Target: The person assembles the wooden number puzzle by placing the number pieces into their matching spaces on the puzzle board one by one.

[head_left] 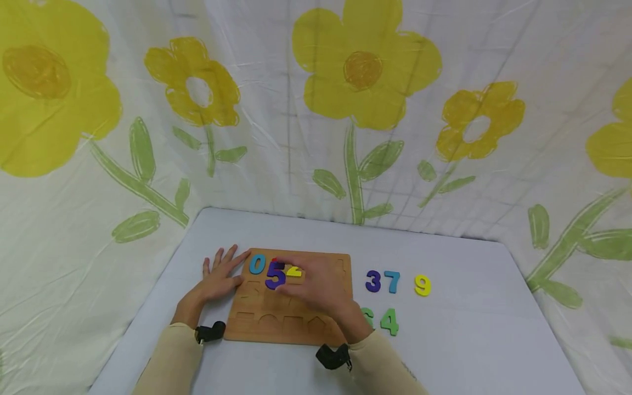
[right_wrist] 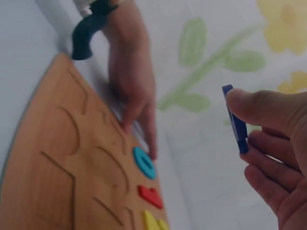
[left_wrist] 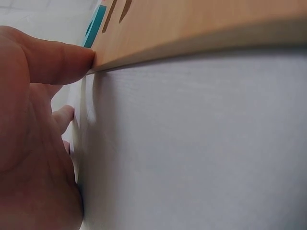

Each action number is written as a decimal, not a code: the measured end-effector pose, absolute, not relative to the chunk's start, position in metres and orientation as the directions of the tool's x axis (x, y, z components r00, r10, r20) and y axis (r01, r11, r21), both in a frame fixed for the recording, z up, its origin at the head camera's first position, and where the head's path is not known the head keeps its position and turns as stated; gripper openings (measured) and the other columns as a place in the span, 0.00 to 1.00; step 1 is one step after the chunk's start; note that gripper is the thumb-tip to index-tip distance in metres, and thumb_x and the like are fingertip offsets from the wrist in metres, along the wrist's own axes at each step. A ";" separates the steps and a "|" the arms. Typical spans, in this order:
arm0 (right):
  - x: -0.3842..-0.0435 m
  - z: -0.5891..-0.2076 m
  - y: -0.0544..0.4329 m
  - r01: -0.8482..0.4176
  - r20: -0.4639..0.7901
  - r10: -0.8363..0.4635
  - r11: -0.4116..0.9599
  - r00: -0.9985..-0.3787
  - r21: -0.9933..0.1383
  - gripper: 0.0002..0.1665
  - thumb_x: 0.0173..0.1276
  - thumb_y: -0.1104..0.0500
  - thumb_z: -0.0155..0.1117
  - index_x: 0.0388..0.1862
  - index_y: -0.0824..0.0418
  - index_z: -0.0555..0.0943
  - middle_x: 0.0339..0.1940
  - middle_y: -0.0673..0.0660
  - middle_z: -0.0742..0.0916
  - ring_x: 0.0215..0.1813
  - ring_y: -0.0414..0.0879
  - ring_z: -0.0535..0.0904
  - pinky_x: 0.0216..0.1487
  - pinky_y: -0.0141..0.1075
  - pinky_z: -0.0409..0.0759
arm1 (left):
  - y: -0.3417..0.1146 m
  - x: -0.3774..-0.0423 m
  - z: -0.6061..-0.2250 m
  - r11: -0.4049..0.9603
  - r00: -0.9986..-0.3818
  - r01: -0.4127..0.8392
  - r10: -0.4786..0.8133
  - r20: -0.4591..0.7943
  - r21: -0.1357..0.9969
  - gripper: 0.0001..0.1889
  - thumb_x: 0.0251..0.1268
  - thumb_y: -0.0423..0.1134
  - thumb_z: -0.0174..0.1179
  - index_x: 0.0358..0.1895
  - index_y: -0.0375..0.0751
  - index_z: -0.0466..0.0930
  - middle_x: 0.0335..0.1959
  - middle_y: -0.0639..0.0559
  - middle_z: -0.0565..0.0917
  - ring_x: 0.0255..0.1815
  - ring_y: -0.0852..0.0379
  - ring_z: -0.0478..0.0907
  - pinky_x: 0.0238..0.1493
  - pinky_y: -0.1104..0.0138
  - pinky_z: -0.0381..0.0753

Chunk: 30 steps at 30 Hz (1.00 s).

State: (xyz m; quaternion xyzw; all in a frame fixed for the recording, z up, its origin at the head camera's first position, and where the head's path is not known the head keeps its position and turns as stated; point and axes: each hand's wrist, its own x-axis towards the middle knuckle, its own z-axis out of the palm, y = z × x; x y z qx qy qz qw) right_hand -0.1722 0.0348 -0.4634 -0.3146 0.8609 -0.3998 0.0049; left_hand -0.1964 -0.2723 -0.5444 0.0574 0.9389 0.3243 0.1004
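Between thumb and fingertips, my right hand (head_left: 318, 282) pinches a purple number 5 (head_left: 282, 276), held over the upper left of a wooden puzzle board (head_left: 271, 304). From the right wrist view, the 5 (right_wrist: 235, 122) appears edge-on, raised off the board. My left hand (head_left: 214, 282) lies spread at the board's left edge, its thumb (left_wrist: 72, 62) touching the corner. Along the board's top row are a blue 0 (head_left: 252, 265), a red piece (right_wrist: 150, 195) and a yellow 2 (head_left: 294, 272). In the head view, the 5 and right hand hide most of the red piece.
Right of the board lie a purple 3 (head_left: 377, 281), a blue 7 (head_left: 393, 282), a yellow 9 (head_left: 422, 285) and a green 4 (head_left: 390, 321). A green number (head_left: 368, 315) is partly hidden behind the right wrist. A flowered curtain (head_left: 266, 164) hangs behind the white table (head_left: 459, 329).
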 end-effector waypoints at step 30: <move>-0.187 -0.538 -0.044 -0.497 -0.008 -0.628 0.624 -0.778 -0.603 0.38 0.71 0.46 0.80 0.78 0.46 0.80 0.67 0.44 0.90 0.64 0.37 0.85 0.68 0.33 0.84 | -0.273 -0.195 -0.545 0.788 -0.974 0.055 0.179 -0.141 0.614 0.36 0.79 0.37 0.56 0.87 0.43 0.61 0.91 0.28 0.45 0.89 0.20 0.29 0.78 0.24 0.17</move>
